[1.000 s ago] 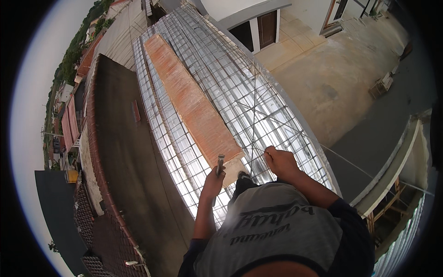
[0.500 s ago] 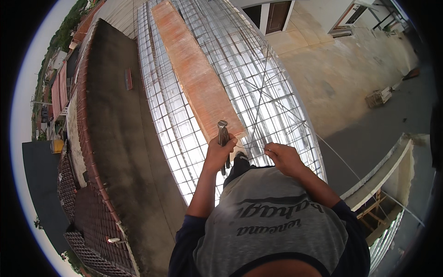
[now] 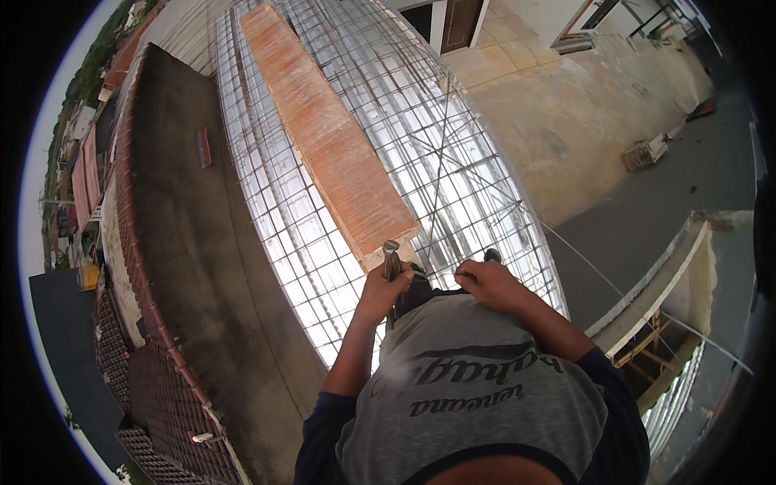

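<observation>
My left hand (image 3: 381, 295) is closed around a pair of end-cutting pincers (image 3: 391, 260), whose rounded metal head points away from me. To its right, my right hand (image 3: 490, 284) is pinched shut at waist height, apart from the left. A thin wire runs between the hands in the earlier frame; now it is barely visible against the bright background. Beneath and ahead of the hands lies a steel bar mesh (image 3: 311, 279) over shiny metal sheeting. A long reddish wooden board (image 3: 339, 153) rests on the mesh, its near end just beyond the pincers.
A dark shoe (image 3: 491, 255) stands on the mesh beyond my right hand. The sheeting's right edge drops to a paved yard (image 3: 558, 137) below. Along the left runs a dark wall surface (image 3: 194, 242) with a tiled roof (image 3: 174, 396). A concrete-edged opening (image 3: 647, 323) lies at lower right.
My view has shifted, and the board and mesh sit further left. The right hand has come slightly closer to the left. A shoe now shows past the right hand. The pincers stay in the left hand.
</observation>
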`<state>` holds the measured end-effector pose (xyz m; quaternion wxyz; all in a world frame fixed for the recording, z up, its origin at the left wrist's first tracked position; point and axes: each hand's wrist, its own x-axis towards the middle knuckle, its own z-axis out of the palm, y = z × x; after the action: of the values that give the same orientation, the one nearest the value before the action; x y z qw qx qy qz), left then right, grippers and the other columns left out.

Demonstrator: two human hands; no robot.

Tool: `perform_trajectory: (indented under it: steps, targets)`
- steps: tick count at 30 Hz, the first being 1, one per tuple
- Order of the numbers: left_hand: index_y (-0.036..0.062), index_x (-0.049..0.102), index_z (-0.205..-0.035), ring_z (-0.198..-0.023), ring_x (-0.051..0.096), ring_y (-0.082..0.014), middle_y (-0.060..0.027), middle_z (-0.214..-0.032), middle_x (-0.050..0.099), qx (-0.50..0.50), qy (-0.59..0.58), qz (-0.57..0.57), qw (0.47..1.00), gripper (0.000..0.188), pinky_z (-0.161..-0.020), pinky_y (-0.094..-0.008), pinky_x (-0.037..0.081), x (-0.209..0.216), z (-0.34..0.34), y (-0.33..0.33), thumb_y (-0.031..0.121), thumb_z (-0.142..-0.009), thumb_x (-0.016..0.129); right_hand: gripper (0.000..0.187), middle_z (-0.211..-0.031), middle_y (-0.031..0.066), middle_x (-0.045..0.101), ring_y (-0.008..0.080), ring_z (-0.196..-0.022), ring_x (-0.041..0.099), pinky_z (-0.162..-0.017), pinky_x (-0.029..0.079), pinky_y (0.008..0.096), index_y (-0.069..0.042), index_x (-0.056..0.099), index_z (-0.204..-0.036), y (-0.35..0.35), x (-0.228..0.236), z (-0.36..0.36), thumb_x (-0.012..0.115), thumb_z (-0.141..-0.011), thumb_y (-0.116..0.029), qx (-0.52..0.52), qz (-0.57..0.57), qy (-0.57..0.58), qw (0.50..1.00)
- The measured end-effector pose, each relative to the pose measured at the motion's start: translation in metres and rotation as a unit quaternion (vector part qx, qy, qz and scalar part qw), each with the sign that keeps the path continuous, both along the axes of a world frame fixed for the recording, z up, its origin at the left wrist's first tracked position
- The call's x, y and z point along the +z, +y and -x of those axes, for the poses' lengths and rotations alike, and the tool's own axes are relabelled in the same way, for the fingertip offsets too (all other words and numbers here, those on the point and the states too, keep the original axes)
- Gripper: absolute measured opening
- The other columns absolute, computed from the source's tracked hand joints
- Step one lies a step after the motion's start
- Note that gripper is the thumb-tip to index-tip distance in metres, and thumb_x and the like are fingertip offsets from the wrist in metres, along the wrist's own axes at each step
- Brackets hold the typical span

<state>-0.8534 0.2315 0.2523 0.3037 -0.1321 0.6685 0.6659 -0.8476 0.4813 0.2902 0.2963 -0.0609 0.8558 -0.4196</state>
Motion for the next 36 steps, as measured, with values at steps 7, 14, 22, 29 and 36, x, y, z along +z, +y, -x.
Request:
perform_trajectory:
  steps: [7,14,22,29,36]
  targets:
    - [0.0003,0.059,-0.094,-0.073,0.054,-0.0108,-0.0026,-0.079,0.059,-0.002,-0.014,-0.061,0.998,0.014,-0.069,-0.0274,0.044,0.001,-0.001,-0.003,0.011,-0.086,0.063,0.021,-0.079,0.0173,0.064,0.0362,-0.079,0.063,-0.070,0.048,0.0438,-0.007,0.061,-0.095,-0.004,-0.011,-0.003,0.054,-0.091,-0.026,-0.002,-0.010,-0.012,1.000]
    - [0.0023,0.061,-0.100,-0.073,0.054,-0.0102,-0.0021,-0.080,0.059,-0.063,-0.009,0.104,0.993,0.020,-0.068,-0.0271,0.044,-0.005,-0.010,0.013,0.018,-0.087,0.062,0.019,-0.075,0.0160,0.064,0.0360,-0.074,0.062,-0.066,0.047,0.0464,-0.010,0.061,-0.093,0.011,-0.026,-0.006,0.051,-0.091,-0.027,0.053,-0.057,0.078,0.994]
    - [0.0020,0.060,-0.097,-0.072,0.053,-0.0098,-0.0010,-0.078,0.058,0.051,-0.043,0.082,0.994,0.015,-0.068,-0.0256,0.044,-0.003,-0.020,0.075,0.015,-0.089,0.060,0.019,-0.077,0.0151,0.064,0.0365,-0.075,0.062,-0.067,0.047,0.0451,-0.008,0.061,-0.096,0.075,-0.038,0.038,0.052,-0.093,-0.025,0.148,-0.012,0.059,0.987]
    - [0.0003,0.057,-0.096,-0.076,0.059,-0.0158,-0.0058,-0.079,0.061,0.183,0.025,-0.047,0.982,0.014,-0.074,-0.0318,0.047,-0.016,-0.015,0.168,0.012,-0.089,0.057,0.022,-0.083,0.0150,0.065,0.0334,-0.077,0.062,-0.071,0.047,0.0408,-0.006,0.064,-0.097,0.162,-0.041,0.074,0.053,-0.093,-0.024,0.164,0.086,-0.035,0.982]
    - [-0.0003,0.060,-0.105,-0.076,0.059,-0.0161,-0.0077,-0.083,0.063,0.246,0.018,0.012,0.969,0.024,-0.074,-0.0311,0.048,0.006,-0.002,0.228,0.019,-0.092,0.057,0.017,-0.074,0.0115,0.065,0.0279,-0.066,0.063,-0.061,0.047,0.0365,-0.005,0.064,-0.092,0.207,-0.040,0.118,0.057,-0.091,-0.020,0.197,0.053,0.074,0.976]
